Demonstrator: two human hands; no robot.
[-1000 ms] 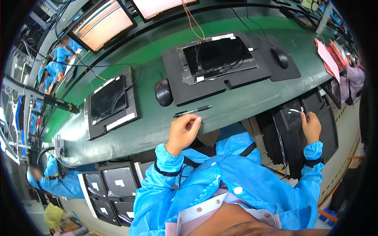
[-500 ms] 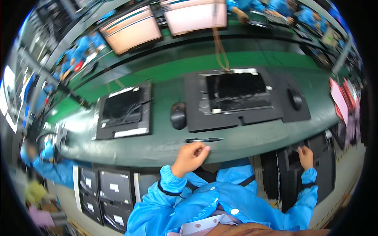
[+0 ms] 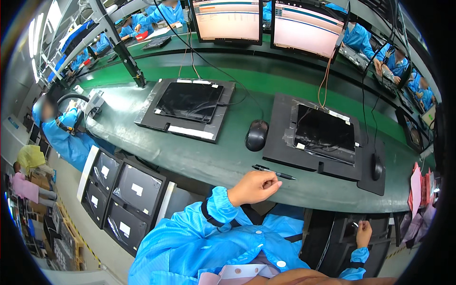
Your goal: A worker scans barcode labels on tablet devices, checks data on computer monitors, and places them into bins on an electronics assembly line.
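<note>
My left hand [image 3: 255, 187] is curled into a loose fist at the table's near edge, with nothing showing in it. Just beyond it lies a black pen [image 3: 275, 172] on the green tabletop. Low on the right, my right hand [image 3: 364, 233] reaches beside the table to a dark tray [image 3: 380, 244]. Its fingers are pinched together near a small shiny bit, and what they hold is too small to make out. Past the pen, a dark screen panel [image 3: 325, 133] with taped edges rests on a black foam pad [image 3: 294, 161].
Another screen panel [image 3: 190, 102] sits on a pad to the left. A black mouse [image 3: 257, 135] lies between the pads, a second mouse [image 3: 376, 167] at right. Labelled panels fill a black rack [image 3: 159, 190] at lower left. Pink sheets [image 3: 415, 190] hang at right. A co-worker [image 3: 66, 135] sits at left.
The view has swung and tilted, so the table and panels appear farther right and slanted. My left hand stays curled by the pen; my right hand is still at the dark trays.
</note>
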